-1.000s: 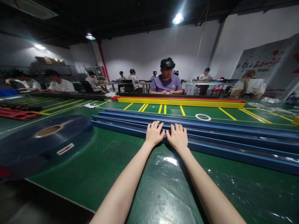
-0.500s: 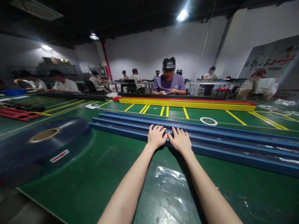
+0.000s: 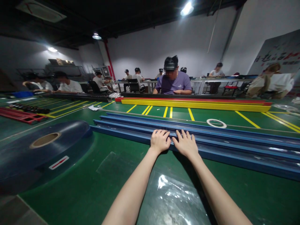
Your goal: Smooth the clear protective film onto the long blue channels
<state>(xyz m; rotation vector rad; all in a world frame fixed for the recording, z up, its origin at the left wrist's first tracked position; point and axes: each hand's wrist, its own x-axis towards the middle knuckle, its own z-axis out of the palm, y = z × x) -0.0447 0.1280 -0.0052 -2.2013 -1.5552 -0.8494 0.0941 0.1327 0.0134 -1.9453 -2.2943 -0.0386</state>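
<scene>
Long blue channel strips [image 3: 234, 160] lie side by side across the green table, running from beside the roll out past the right edge of view. My left hand [image 3: 160, 140] rests palm down on the nearer strips, its fingers bent slightly over their ridges. Close by on the right, my right hand [image 3: 187, 143] lies on the same strips with fingers spread. A small gap separates the two thumbs. Neither hand is wrapped around anything. Under my forearms, a clear plastic film [image 3: 173, 198] lies on the tabletop.
A large roll of clear film [image 3: 76, 137] stands at left. Beyond the blue strips lie a white tape ring [image 3: 217, 123], yellow strips [image 3: 194, 106] and red frames [image 3: 21, 116]. Across the table sits a person in a purple shirt [image 3: 173, 82]; several others sit farther back.
My hands have moved slightly apart on the strips, and the left fingers look more bent. The view has shifted a little. One hand of the person opposite has dropped from sight.
</scene>
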